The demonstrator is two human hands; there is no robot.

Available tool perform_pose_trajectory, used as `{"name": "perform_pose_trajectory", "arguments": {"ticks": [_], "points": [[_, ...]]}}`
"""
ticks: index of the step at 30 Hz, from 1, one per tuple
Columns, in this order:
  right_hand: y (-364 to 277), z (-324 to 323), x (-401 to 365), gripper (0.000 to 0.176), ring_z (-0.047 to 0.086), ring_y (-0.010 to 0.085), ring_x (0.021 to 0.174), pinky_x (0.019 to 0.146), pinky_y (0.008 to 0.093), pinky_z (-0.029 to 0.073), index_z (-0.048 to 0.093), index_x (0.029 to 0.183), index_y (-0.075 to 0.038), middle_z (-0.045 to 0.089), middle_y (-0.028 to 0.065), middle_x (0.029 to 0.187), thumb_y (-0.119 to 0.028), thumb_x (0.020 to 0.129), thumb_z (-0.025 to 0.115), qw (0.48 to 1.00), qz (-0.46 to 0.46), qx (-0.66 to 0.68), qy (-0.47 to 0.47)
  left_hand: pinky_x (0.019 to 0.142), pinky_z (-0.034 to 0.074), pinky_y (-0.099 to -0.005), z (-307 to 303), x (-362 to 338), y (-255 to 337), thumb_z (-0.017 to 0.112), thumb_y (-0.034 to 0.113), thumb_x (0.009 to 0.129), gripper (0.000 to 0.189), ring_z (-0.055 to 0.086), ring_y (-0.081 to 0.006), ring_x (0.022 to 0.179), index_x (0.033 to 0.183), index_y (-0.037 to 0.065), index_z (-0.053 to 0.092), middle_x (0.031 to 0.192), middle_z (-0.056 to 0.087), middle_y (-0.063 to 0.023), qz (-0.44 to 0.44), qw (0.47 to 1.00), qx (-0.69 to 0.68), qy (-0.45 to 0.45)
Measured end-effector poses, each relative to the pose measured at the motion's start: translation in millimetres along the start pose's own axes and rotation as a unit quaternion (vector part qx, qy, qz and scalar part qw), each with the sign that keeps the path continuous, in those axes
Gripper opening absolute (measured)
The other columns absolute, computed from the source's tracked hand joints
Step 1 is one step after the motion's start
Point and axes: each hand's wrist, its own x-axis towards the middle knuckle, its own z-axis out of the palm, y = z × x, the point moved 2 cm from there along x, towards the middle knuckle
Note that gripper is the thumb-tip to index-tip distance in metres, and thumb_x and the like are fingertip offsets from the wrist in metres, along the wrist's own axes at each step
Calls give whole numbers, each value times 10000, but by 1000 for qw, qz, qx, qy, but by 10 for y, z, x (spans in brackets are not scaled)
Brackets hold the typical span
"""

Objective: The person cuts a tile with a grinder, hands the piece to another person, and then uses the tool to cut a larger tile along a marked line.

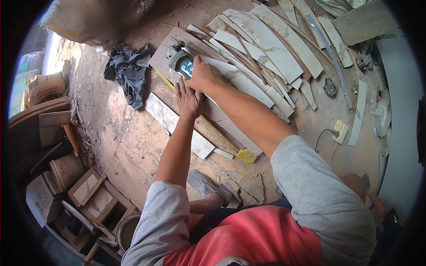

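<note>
My right hand (205, 76) grips an angle grinder (181, 61) whose disc end sits at the far edge of a marble-look tile strip (242, 84). My left hand (188, 98) lies flat, fingers spread, pressing on the tile just beside the grinder. A yellow tape measure (246, 155) lies near my knee, its tape stretched along the tile's edge. The tile rests on a wooden board (165, 57) on the dusty floor.
Many cut tile strips (275, 44) are piled to the right. A dark cloth (128, 71) lies left of the board. A white power socket (341, 131) with cord sits to the right. Boxes and a bucket (66, 170) stand at lower left. My shoe (206, 186) is below.
</note>
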Motion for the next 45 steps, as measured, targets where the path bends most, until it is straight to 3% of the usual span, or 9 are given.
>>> {"name": "perform_pose_trajectory", "arguments": {"ticks": [4, 7, 9, 12, 18, 25, 34, 45], "points": [[0, 20, 25, 686, 663, 395, 1038, 910, 458, 534, 414, 1212, 4, 672, 259, 1086, -322, 726, 773, 1000, 0, 2, 2, 1217, 79, -460, -27, 15, 19, 252, 549, 1006, 725, 49, -425, 1492, 1533, 52, 230, 1621, 117, -201, 23, 1000, 6, 4], [-24, 2, -8, 694, 661, 395, 1044, 917, 455, 531, 411, 1224, 6, 670, 259, 1094, -317, 727, 772, 1000, 4, 1, -2, 1216, 87, -460, 45, 5, -17, 247, 570, 1001, 751, 47, -418, 1494, 1535, 43, 220, 1624, 116, -192, -12, 1000, -4, 1], [-27, -39, -43, 753, 657, 355, 1084, 926, 427, 538, 391, 1306, 27, 663, 238, 1146, -326, 757, 765, 1000, 12, -19, -21, 1215, 96, -459, 56, 17, -20, 243, 586, 996, 773, 49, -412, 1496, 1538, 37, 210, 1627, 117, -180, -17, 1000, -8, -2], [-4, -53, -77, 704, 654, 394, 1063, 932, 449, 528, 408, 1232, 7, 665, 260, 1117, -301, 715, 773, 1000, 8, -9, -18, 1218, 83, -456, 34, 13, 6, 247, 573, 998, 764, 41, -406, 1498, 1539, 35, 208, 1627, 124, -173, -26, 1000, -14, -4], [-4, -66, -69, 734, 647, 386, 1088, 944, 440, 527, 402, 1262, 10, 653, 263, 1152, -298, 709, 774, 999, 19, -15, -24, 1224, 46, -450, -95, 11, 69, 260, 515, 1002, 724, 28, -400, 1499, 1531, 22, 228, 1624, 126, -177, 19, 1000, 7, 0], [33, -77, -160, 745, 644, 386, 1095, 957, 438, 524, 407, 1273, 7, 646, 264, 1171, -298, 703, 776, 999, 17, -23, -25, 1222, 65, -446, 78, 33, -9, 273, 484, 997, 734, 32, -398, 1500, 1537, -4, 180, 1626, 105, -188, -9, 999, 44, -2], [186, -58, -300, 789, 641, 400, 1088, 943, 453, 526, 412, 1263, 22, 645, 278, 1154, -311, 665, 806, 999, 17, -43, -25, 1220, 96, -444, 79, 60, -16, 303, 618, 967, 863, 65, -388, 1500, 1540, -11, 159, 1630, 93, -186, -30, 998, 47, -19], [265, -128, -492, 823, 631, 362, 1131, 970, 431, 516, 376, 1322, 11, 635, 244, 1205, -369, 731, 805, 996, 34, -67, -49, 1223, 94, -425, -184, 7, 133, 382, 471, 970, 769, 70, -373, 1503, 1547, 14, 157, 1630, 129, -163, -73, 996, -58, 5]]}}
